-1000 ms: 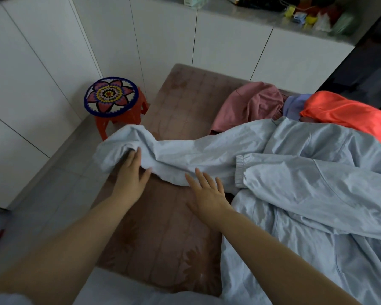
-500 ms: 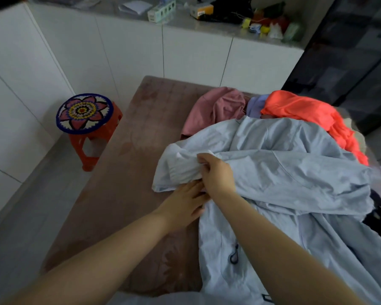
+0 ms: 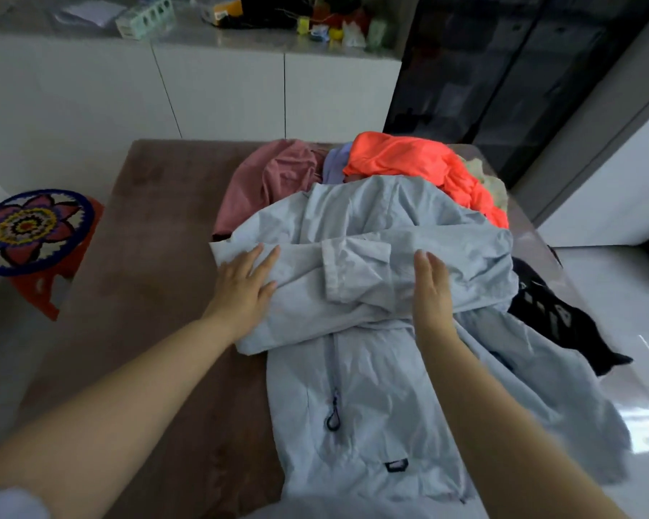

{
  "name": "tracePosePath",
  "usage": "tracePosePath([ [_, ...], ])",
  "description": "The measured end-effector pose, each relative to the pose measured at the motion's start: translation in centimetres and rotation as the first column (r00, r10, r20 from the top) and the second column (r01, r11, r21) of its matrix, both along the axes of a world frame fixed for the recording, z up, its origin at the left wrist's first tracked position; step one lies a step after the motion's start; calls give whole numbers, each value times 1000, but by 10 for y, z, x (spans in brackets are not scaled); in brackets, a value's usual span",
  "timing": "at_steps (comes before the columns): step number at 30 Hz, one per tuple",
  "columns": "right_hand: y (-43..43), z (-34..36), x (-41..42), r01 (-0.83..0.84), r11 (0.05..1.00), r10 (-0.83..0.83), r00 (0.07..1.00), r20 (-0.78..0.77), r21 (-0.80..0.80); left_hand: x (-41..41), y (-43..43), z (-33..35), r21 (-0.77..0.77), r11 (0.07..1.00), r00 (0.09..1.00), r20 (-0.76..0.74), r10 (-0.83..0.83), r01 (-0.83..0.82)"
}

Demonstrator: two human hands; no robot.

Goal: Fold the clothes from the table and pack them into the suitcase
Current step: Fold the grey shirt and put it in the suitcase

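- Lowest in the frame, the pale blue jacket (image 3: 371, 387) lies front-up on the brown table (image 3: 158, 256). Its hem is toward the bottom edge and the zipper pull (image 3: 332, 419) sits on its midline.
- At mid-frame a sleeve (image 3: 360, 264) is folded across the chest. The left hand (image 3: 246, 282) lies flat on the fold's left end, fingers straight and slightly spread. The right hand (image 3: 431, 290) rests edge-on on the sleeve, fingers straight and together. Neither hand grips anything.
- The step looks like setting the sleeve fold. It would go best by smoothing outward from the zipper line and keeping the side folds parallel to it. The thin fabric will likely spring back, so one palm should hold it down.
- At lower right the jacket's side spreads toward the table's edge, where a black garment (image 3: 551, 316) hangs over. Cloth could slip off there.
- The left half of the table offers bare room for sliding the jacket over.
- Farther up, a pink garment (image 3: 278, 181) and an orange garment (image 3: 401, 159) are piled against the jacket's collar end.
- A patterned stool (image 3: 30, 234) stands at the frame's left edge, beside the table.
- No suitcase is in view.
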State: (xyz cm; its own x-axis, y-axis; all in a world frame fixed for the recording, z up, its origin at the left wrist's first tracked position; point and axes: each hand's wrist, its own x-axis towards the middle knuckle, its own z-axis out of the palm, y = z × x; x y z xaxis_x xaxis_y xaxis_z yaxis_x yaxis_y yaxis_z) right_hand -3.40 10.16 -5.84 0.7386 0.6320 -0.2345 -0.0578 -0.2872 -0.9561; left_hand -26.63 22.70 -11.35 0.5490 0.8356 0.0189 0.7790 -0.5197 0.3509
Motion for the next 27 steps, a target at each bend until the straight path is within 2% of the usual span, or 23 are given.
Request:
tracePosePath([
  [1,-1,1,-4,-102,995,102,987,122,-12,6,1,1,-7,1000,999,-28,-20,20],
  [2,-1,0,-7,-209,975,223,931,288,-76,11,2,3,-29,999,997,-64,-38,36],
  [3,1,-4,-9,-301,933,359,810,463,-198,16,2,5,-56,997,993,-104,-54,48],
  [4,4,-8,-12,-349,868,497,633,594,-354,20,2,6,-80,995,987,-145,-66,55],
  [5,9,-14,-14,-365,781,624,456,634,-506,24,1,7,-93,994,980,-185,-74,58],
  [6,14,-16,-18,-365,701,712,321,624,-612,27,-1,7,-100,993,972,-221,-83,62],
  [7,18,-19,-19,-364,641,764,225,604,-676,30,-3,8,-111,992,965,-245,-92,67],
  [8,21,-24,-18,-369,640,759,167,629,-675,33,-5,7,-127,990,960,-261,-99,68],
  [9,22,-26,-17,-380,690,704,159,692,-615,35,-7,6,-138,988,958,-268,-98,63],
  [10,22,-27,-13,-381,773,606,205,769,-507,36,-8,4,-148,988,959,-268,-91,53],
  [11,21,-24,-4,-365,853,491,322,809,-373,37,-9,3,-149,988,963,-257,-76,38],
  [12,18,-19,7,-345,904,404,495,769,-253,37,-8,2,-142,990,970,-237,-56,22],
  [13,15,-14,20,-324,932,348,668,658,-164,36,-5,1,-128,992,977,-209,-30,3],
  [14,11,-9,35,-289,954,285,793,539,-79,36,-3,2,-112,994,985,-171,2,-21],
  [16,1,-2,73,-106,994,83,925,370,42,37,3,7,-58,995,994,-74,78,-82],
  [18,-15,-3,110,47,998,-53,972,231,30,41,9,12,4,987,987,25,159,-159],
  [20,-32,-6,142,100,992,-85,982,171,-80,48,15,15,0,968,964,93,251,-252],
  [21,-38,-6,156,111,986,-94,987,132,-126,51,19,16,-12,957,952,99,290,-290],
  [24,-46,-4,181,145,988,-150,979,-135,-48,58,26,14,-38,948,948,38,317,-316],
  [25,-43,-4,184,130,991,-135,980,-149,-38,60,28,13,-46,951,951,16,308,-307],
  [27,-33,-1,186,25,993,-35,996,-86,-115,64,31,10,-38,954,955,-28,296,-297],
])
